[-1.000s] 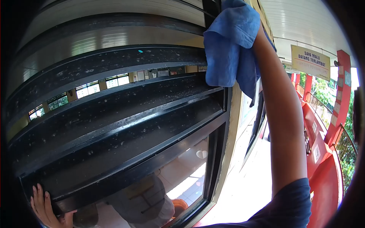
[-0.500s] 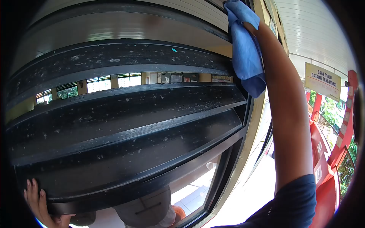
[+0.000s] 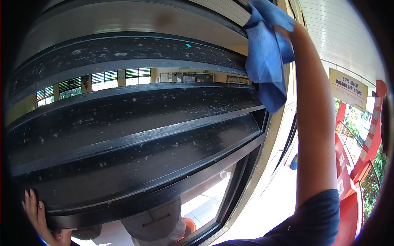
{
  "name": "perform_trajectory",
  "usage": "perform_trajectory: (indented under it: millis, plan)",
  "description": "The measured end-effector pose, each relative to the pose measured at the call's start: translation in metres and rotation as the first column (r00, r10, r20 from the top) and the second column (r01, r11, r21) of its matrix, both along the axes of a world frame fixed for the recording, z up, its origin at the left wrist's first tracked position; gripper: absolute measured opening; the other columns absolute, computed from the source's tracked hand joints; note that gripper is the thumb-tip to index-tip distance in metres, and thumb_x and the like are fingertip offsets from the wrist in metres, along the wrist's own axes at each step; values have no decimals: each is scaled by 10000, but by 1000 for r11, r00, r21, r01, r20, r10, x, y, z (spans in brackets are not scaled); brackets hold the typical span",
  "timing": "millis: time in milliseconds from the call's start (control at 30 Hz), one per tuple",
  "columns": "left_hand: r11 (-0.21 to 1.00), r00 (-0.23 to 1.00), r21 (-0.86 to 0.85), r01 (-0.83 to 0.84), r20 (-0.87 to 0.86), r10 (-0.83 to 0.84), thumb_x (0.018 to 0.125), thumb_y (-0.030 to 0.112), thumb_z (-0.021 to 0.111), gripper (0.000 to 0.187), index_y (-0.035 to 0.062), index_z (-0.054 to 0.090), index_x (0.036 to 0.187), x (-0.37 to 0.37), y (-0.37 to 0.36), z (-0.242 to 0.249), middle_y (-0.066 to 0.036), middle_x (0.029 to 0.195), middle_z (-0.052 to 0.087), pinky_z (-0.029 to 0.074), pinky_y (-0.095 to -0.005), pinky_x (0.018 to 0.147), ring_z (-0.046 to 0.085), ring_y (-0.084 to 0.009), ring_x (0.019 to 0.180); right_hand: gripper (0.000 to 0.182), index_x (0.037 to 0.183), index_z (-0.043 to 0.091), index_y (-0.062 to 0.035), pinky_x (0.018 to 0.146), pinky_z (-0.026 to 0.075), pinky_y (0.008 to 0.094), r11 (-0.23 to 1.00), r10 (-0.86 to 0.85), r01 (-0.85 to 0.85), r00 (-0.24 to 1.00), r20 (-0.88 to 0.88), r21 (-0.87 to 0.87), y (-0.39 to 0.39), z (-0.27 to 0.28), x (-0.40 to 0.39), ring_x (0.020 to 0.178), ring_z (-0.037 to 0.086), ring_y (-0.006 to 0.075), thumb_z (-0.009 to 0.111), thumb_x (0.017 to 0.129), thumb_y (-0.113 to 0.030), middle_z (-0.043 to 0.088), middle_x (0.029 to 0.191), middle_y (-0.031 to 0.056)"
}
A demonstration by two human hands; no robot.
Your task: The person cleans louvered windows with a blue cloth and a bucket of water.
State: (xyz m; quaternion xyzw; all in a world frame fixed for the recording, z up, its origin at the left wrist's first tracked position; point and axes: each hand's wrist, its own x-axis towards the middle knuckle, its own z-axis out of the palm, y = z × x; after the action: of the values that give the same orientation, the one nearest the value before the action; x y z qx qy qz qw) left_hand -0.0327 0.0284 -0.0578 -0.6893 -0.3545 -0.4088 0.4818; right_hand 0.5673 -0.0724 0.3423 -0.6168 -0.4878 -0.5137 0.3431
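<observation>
High at the upper right, my right hand (image 3: 286, 33) grips a blue cloth (image 3: 264, 61), whose folds cover most of the fingers. The cloth hangs down over the right-hand edge of the black slatted window frame (image 3: 259, 121). At the lower left my left hand (image 3: 36, 215) rests against the left end of the lowest dark slat (image 3: 135, 164). Its fingers are stretched up along the slat, with the thumb beneath the lower edge. Pale specks and smudges mark the slats, and a small turquoise spot (image 3: 188, 45) shows on an upper one.
Below the slats, a glass pane (image 3: 205, 203) reflects a person's clothing and an orange object (image 3: 189, 225). Through the gaps, a room with windows (image 3: 104, 80) is visible. Outside on the right are a hanging sign (image 3: 348, 89) and red posts (image 3: 371, 135).
My right hand and the cloth have shifted slightly right and down in view, and the cloth's folds have changed. The left hand keeps its place on the slat. The view has tilted a little.
</observation>
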Motion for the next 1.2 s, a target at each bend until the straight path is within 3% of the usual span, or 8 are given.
perform_trajectory:
  millis: [133, 300, 433, 500, 567, 667, 800, 1200]
  plan:
    - [1000, 1000, 0, -3, 1, 3, 833, 707, 611, 888, 73, 484, 1443, -2, 1, -1, -236, 1503, 477, 234, -644, 1168, 402, -477, 1413, 286, 1020, 679, -63, 730, 511, 377, 995, 27, -29, 999, 24, 96, -44, -3, 23, 821, 643, 234, 676, 896, -321, 664, 885, 102]
    - [990, 997, -118, 77, 15, -76, 862, 697, 591, 880, 46, 473, 1443, -10, 1, -6, -262, 1503, 462, 260, -621, 1172, 388, -480, 1420, 325, 1029, 664, -42, 724, 504, 379, 906, -39, -63, 972, 231, 420, -119, -8, 55, 805, 627, 225, 689, 905, -342, 652, 876, 91]
    - [987, 995, -124, 102, 2, -102, 902, 697, 540, 898, -16, 443, 1440, -10, 5, -7, -306, 1495, 441, 291, -599, 1167, 372, -482, 1427, 358, 1036, 652, -26, 719, 499, 381, 766, -328, -55, 824, 463, 641, -146, -24, 38, 792, 614, 218, 698, 912, -358, 642, 868, 81]
    - [992, 997, -108, 70, -19, -73, 913, 698, 524, 910, -39, 430, 1439, -13, 6, -9, -321, 1495, 430, 295, -594, 1167, 363, -482, 1431, 477, 1140, 611, -9, 808, 511, 422, 720, -539, -21, 613, 578, 694, -133, -38, 15, 866, 631, 257, 729, 874, -386, 640, 932, 158]
    - [998, 998, -69, 4, -59, -8, 915, 700, 517, 923, -55, 418, 1439, -19, 10, -12, -330, 1499, 418, 287, -596, 1170, 353, -482, 1437, 463, 1144, 612, -14, 820, 510, 424, 686, -548, -49, 622, 559, 726, -120, -34, 4, 884, 630, 266, 722, 875, -375, 640, 953, 162]
    - [992, 998, -126, 27, -57, -34, 918, 689, 525, 919, -57, 410, 1442, -21, 8, -11, -331, 1512, 398, 290, -589, 1172, 340, -479, 1445, 444, 1151, 614, -22, 837, 509, 427, 798, -392, -77, 687, 612, 598, -87, -31, -4, 910, 629, 280, 711, 877, -357, 639, 986, 167]
    - [991, 999, -136, 0, -50, -7, 922, 677, 531, 912, -57, 400, 1449, -19, 5, -12, -329, 1522, 383, 295, -589, 1169, 335, -474, 1448, 419, 1159, 616, -32, 860, 507, 432, 948, -285, 106, 698, 656, 299, -52, -41, -9, 945, 627, 299, 696, 879, -334, 639, 1029, 174]
    - [990, 988, 121, 72, 129, -87, 841, 773, 558, 759, 187, 639, 1316, 20, -1, 4, -117, 1285, 690, 314, -532, 1116, 611, -327, 1232, 360, 1184, 624, -63, 929, 503, 445, 806, -516, 579, 586, 625, 122, -23, -6, 14, 1050, 621, 354, 651, 887, -265, 637, 1158, 195]
